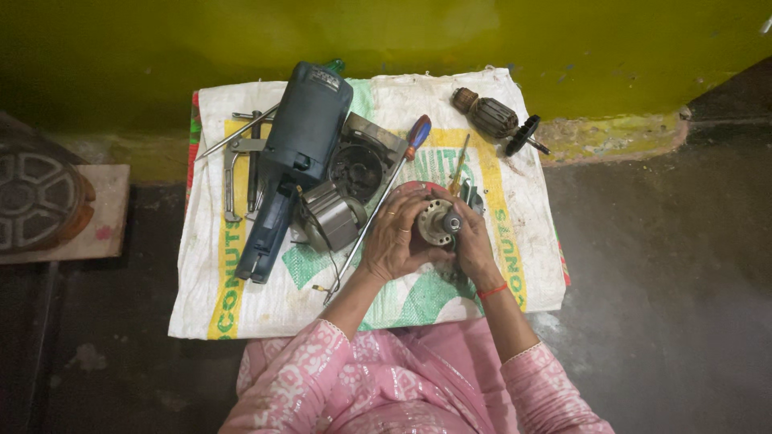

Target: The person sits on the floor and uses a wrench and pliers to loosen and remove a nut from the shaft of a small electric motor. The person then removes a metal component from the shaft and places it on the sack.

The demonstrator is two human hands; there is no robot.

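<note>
I have a round metal motor part [439, 223] cupped between both hands, just above the white woven sack [241, 305] spread on the floor. My left hand [394, 241] wraps its left side with fingers curled closed around the rim; my right hand [473, 245] closes on the right side, thumb near the bearing at its centre. A yellow-handled screwdriver [460, 165] lies just beyond it, pointing away from me.

I judge I am in the middle of stripping or refitting this piece, turning it to get at its face. The next move, as I see it, needs one hand to keep the part steady while the other frees itself for a tool.

To the left lie the blue motor housing [301, 137], a grey stator [334, 215] and a long red-and-blue-handled screwdriver [378, 205]. The armature [494, 119] rests far right, well apart.
</note>
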